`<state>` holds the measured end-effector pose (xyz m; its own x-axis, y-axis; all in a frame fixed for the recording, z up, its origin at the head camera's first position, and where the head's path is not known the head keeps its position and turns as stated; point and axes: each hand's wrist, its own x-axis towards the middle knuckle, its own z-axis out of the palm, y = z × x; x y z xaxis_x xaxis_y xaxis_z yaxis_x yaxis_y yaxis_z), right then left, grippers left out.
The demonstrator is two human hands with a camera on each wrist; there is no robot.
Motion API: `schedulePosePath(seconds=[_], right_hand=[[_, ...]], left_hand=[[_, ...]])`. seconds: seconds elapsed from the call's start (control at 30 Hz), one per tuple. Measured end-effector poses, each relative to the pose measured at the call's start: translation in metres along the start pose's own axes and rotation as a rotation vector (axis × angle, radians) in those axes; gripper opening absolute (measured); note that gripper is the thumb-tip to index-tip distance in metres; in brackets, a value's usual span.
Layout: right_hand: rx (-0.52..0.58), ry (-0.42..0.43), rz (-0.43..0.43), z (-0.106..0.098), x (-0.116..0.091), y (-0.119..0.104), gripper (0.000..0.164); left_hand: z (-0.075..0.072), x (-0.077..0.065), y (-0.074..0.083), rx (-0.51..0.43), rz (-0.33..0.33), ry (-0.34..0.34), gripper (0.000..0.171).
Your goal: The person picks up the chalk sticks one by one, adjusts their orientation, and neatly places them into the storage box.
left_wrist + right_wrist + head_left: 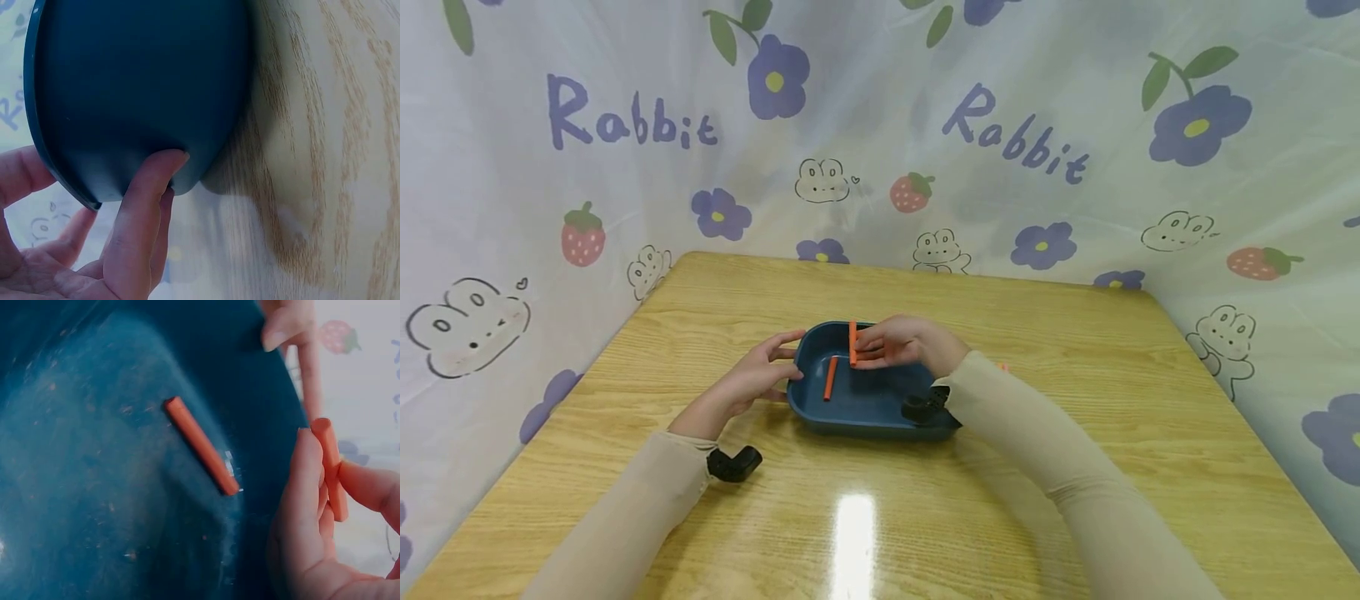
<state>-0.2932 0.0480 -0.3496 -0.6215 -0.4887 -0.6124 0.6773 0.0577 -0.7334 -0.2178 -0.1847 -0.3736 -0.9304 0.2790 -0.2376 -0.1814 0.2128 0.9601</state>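
A dark blue oval-cornered plastic basin sits on the table. My left hand grips its left end, fingers along the outer wall and a fingertip over the rim. In the left wrist view that hand shows against the outside of the basin. Above the basin, my right hand pinches a short orange stick between thumb and fingers, held nearly upright. Another orange stick lies on the basin's floor near the left end. The right wrist view shows both the pinched stick and the lying stick.
Beyond my right sleeve, a small orange-pink piece peeks out, mostly hidden. The wooden table reaches to a printed cloth at the back and sides. Each wrist carries a black camera mount.
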Motion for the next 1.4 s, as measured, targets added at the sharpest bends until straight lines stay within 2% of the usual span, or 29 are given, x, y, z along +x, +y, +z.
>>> schedulePosePath(seconds=[0.43, 0.77, 1.2, 1.4], right_hand=[[-0.096, -0.02, 0.102, 0.004, 0.016, 0.009, 0.037], [-0.138, 0.036, 0.164, 0.01, 0.026, 0.016, 0.035], [-0.154, 0.0, 0.157, 0.012, 0.022, 0.013, 0.036], [-0.192, -0.062, 0.09, 0.01, 0.018, 0.007, 0.039]], left_hand=[[0.001, 0.0, 0.001, -0.002, -0.009, 0.0, 0.068], [0.003, 0.001, 0.001, -0.007, -0.007, -0.015, 0.068], [0.002, 0.002, 0.001, -0.011, -0.01, -0.011, 0.068], [-0.001, 0.002, -0.003, -0.028, -0.008, -0.009, 0.069]])
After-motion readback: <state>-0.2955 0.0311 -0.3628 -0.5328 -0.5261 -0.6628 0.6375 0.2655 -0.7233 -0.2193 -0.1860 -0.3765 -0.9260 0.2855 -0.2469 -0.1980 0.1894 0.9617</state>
